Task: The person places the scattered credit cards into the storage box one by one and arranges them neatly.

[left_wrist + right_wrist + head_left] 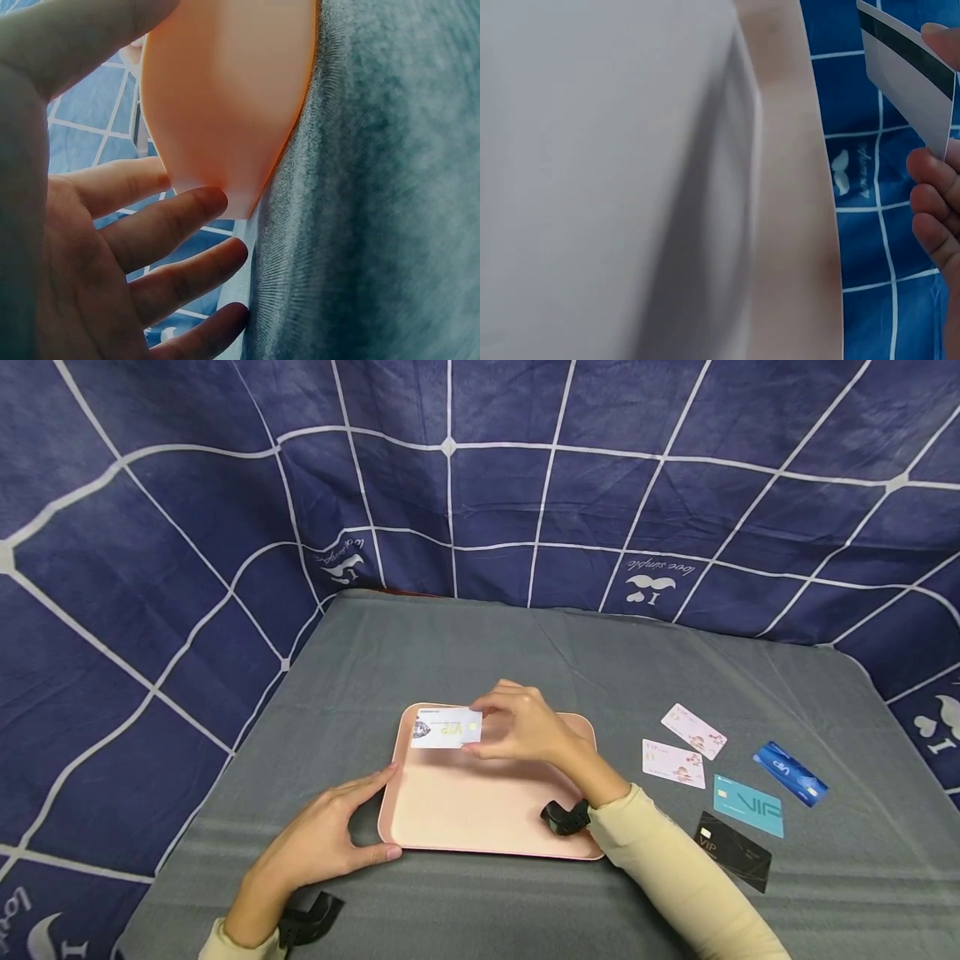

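Observation:
A white VIP card (447,728) is pinched at its right end between the thumb and fingers of my right hand (528,727). It is held over the upper left part of a pink tray (480,810). In the right wrist view the back of the card (907,75) shows a dark stripe. My left hand (322,831) rests against the tray's left side, thumb near the front corner and index fingertip farther up the rim. Spread, relaxed fingers (180,229) appear beside the tray's wall (225,97) in the left wrist view.
Right of the tray lie several cards: two pink ones (693,732) (672,763), a blue one (791,773), a teal one (747,806) and a black one (733,852). A grey cloth (480,652) covers the table. Blue checked fabric (495,493) hangs behind it.

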Motion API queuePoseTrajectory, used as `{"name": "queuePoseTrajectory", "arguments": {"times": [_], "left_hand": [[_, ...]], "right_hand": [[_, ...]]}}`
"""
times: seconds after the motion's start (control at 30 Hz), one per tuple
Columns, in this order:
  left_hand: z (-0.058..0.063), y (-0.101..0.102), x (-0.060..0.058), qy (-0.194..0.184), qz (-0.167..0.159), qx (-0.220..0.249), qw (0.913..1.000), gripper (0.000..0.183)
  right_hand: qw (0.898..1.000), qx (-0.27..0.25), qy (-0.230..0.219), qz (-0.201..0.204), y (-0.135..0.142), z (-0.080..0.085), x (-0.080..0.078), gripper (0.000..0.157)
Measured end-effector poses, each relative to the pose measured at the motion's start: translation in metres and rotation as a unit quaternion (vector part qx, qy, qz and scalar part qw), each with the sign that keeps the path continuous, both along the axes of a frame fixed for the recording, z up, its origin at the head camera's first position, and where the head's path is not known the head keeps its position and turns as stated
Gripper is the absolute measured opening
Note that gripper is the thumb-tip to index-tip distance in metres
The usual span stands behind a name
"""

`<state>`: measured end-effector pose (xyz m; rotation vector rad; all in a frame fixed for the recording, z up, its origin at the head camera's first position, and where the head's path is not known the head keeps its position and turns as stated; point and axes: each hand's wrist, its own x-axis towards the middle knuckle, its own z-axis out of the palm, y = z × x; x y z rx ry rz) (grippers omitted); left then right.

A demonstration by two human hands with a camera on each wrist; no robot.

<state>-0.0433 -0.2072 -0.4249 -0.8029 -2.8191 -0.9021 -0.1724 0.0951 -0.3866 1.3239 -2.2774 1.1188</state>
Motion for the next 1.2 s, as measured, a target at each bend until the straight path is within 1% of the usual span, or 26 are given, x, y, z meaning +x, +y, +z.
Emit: {"name": "queuePoseTrajectory", "arguments": {"times": [0.1, 0.27, 0.4, 0.5, 0.57, 0.7, 0.9, 1.07, 1.2], "left_hand": [[0.0, 0.0, 0.0, 0.004, -0.001, 0.0, 1.0, 0.095], [-0.001, 0.0, 0.0, 0.007, -0.002, 0.001, 1.0, 0.095], [0.0, 0.0, 0.0, 0.002, -0.003, 0.0, 1.0, 0.095], [0.0, 0.0, 0.0, -0.001, -0.002, -0.001, 1.0, 0.095], [0.001, 0.0, 0.0, -0.001, -0.001, -0.002, 1.0, 0.095], [0.001, 0.0, -0.001, 0.002, -0.003, -0.001, 1.0, 0.095], [0.002, 0.0, -0.001, 0.004, -0.004, -0.003, 1.0, 0.094], [0.002, 0.0, -0.001, 0.001, -0.003, -0.005, 1.0, 0.094], [0.002, 0.0, -0.001, 0.0, -0.003, -0.006, 1.0, 0.095]], "right_hand": [[1.0, 0.025, -0.013, -0.002, -0.002, 0.0, -0.001, 0.044], [0.996, 0.085, -0.026, -0.009, -0.008, -0.002, -0.002, 0.046], [0.994, 0.109, -0.029, -0.011, -0.012, -0.006, -0.002, 0.046], [0.992, 0.124, -0.03, -0.018, -0.014, -0.008, -0.002, 0.046], [0.989, 0.143, -0.031, -0.025, -0.015, -0.009, -0.002, 0.047], [0.981, 0.19, -0.031, -0.039, -0.017, -0.01, -0.001, 0.046], [0.968, 0.245, -0.002, -0.053, -0.02, -0.014, 0.0, 0.049], [0.955, 0.288, 0.027, -0.06, -0.024, -0.013, 0.002, 0.042], [0.945, 0.318, 0.027, -0.073, -0.025, -0.013, 0.004, 0.041]]}}
